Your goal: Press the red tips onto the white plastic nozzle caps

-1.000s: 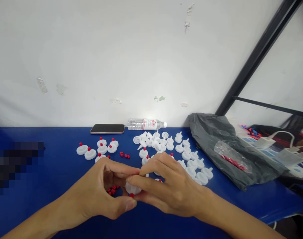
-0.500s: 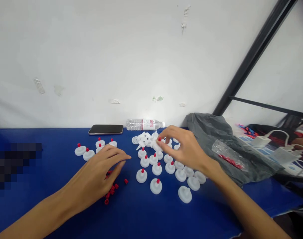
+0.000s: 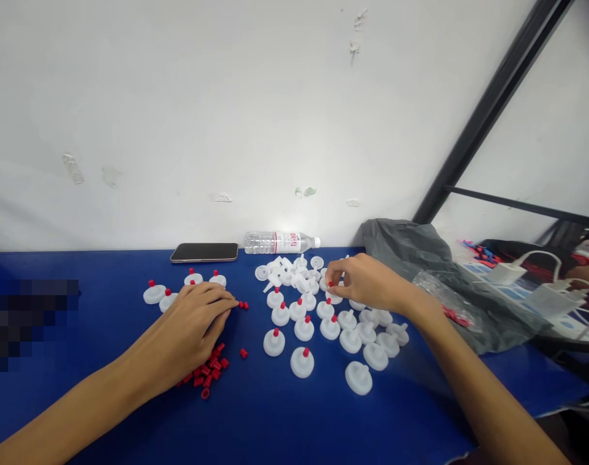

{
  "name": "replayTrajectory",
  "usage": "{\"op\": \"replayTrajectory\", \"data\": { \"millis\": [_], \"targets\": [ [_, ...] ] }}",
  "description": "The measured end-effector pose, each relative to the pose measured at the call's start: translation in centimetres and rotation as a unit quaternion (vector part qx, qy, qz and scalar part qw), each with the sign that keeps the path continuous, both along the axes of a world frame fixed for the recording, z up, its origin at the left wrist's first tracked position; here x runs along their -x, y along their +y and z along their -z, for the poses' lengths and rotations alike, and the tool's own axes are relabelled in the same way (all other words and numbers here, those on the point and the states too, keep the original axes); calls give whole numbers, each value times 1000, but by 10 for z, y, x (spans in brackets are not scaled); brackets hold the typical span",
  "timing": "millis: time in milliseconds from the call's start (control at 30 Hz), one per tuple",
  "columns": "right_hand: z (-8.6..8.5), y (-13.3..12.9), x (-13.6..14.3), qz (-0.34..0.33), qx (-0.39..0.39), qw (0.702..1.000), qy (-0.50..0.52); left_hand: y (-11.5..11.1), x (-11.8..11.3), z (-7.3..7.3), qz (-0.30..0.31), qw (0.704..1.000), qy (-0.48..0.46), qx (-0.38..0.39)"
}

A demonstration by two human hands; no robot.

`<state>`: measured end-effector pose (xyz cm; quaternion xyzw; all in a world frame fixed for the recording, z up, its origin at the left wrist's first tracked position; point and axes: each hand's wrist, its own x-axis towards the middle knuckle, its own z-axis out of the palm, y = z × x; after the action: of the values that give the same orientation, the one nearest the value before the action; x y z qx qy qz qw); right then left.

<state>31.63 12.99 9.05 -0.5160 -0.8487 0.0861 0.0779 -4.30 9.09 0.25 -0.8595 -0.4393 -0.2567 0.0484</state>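
Note:
My right hand (image 3: 367, 281) is closed in a pinch on a small red cap (image 3: 330, 284), at the spout of a white round lid among the other lids. My left hand (image 3: 197, 323) hovers low or rests on the table, palm down, fingers stretched out. Beyond its fingertips lie two red caps (image 3: 243, 305); a pile of loose red caps (image 3: 210, 371) is partly hidden under the hand. Several white lids with red-capped spouts, such as the front one (image 3: 302, 365), stand in the middle. Bare-spouted white lids (image 3: 358, 378) are grouped to the right.
A phone (image 3: 205, 252) and a clear plastic bottle (image 3: 282, 243) lie along the wall. Loose white parts (image 3: 279, 271) are heaped before the bottle. Right of them are a grey plastic bag (image 3: 391, 245), a clear bag of red pieces (image 3: 454, 314) and a power strip with chargers (image 3: 551, 300).
My right hand has moved slightly right with the red cap, down to a lid. My left hand has shifted a little left, and two red caps now show by its fingertips.

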Motion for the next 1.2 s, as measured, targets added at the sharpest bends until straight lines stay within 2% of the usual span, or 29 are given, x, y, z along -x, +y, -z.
{"op": "replayTrajectory", "data": {
  "millis": [267,400,533,633,900,1000,1100,1200],
  "targets": [
    [3,2,0,17,33,999,-3,5,1,3,16,1000,0,3],
    [-7,-1,-9,34,54,998,0,9,4,8,26,1000,-2,7],
    [-17,-7,-18,21,128,992,6,11,6,10,31,999,-10,7],
    [-19,-10,-17,7,166,986,14,10,4,7,34,999,-22,6],
    [-16,-10,-15,-6,232,972,24,-2,-4,-14,17,998,-65,4],
    [-16,-9,-15,-23,210,977,28,-5,-6,-18,21,997,-77,-4],
    [-22,-11,-15,-27,143,988,45,-6,-8,-20,23,996,-88,-19],
    [-26,-16,-12,-26,71,990,122,-7,-8,-21,24,994,-97,-38]
  ]
}}
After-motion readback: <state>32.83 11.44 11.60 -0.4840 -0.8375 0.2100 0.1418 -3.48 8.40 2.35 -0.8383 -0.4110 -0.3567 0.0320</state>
